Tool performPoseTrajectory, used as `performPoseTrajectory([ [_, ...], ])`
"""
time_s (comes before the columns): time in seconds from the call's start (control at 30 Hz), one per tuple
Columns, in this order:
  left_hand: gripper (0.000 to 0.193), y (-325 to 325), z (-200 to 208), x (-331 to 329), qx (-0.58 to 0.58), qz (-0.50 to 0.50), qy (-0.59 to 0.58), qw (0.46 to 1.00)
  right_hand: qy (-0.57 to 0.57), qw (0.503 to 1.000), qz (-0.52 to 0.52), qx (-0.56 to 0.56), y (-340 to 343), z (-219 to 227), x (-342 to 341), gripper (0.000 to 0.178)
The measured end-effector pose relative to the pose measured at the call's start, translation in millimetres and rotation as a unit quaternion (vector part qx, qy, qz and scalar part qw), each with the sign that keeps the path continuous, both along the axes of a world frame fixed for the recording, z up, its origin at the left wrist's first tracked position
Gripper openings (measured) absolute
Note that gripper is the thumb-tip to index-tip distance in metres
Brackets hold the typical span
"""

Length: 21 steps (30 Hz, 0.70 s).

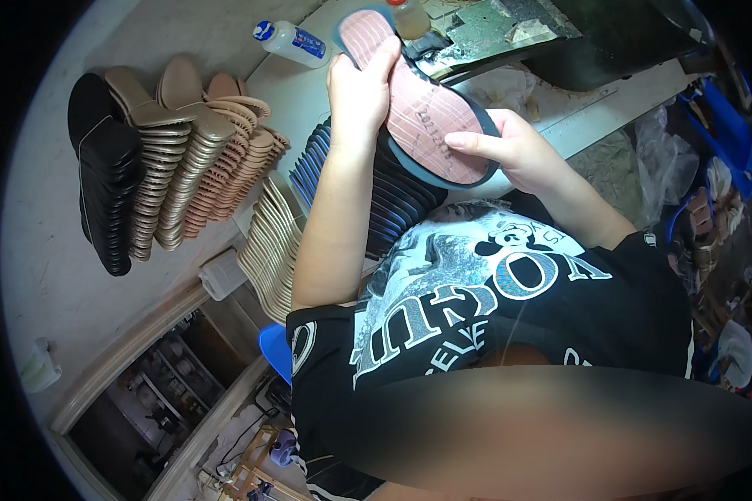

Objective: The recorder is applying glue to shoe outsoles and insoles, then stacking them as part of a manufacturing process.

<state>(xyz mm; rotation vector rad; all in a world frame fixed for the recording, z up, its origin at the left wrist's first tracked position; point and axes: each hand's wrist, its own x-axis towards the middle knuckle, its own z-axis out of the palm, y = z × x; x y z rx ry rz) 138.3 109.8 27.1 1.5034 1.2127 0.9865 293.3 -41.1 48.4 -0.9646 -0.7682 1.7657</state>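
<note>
Both arms stretch forward, the bare left forearm (332, 209) rising steeply to a left hand (358, 100) gripping with its thumb (383, 60) pointing up, while the lower right hand (522, 154) pinches, its thumb reaching leftward!

Head view, downward, seemingly near.

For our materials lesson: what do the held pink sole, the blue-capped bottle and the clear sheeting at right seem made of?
Pink sole: possibly fibreboard or synthetic sheet, matt and lined; its dark rim could be rubber or foam.
Bottle: probably plastic, smooth and cloudy, being translucent.
Clear sheeting: likely thin plastic film, see-through with glossy wrinkles.
</note>
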Motion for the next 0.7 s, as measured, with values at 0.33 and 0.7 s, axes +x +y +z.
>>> performPoseTrajectory([
  [0.33,0.057,6.7,4.6,6.9,-0.038,0.018,0.077,0.996,0.029,0.992,0.053,-0.108,-11.8,-2.1,-1.9,0.038],
  [0.7,0.048,29.7,18.8,-4.3,-0.2,-0.058,0.032,0.978,0.068,0.993,-0.071,-0.061,-0.1,-4.2,-24.3,0.033],
])
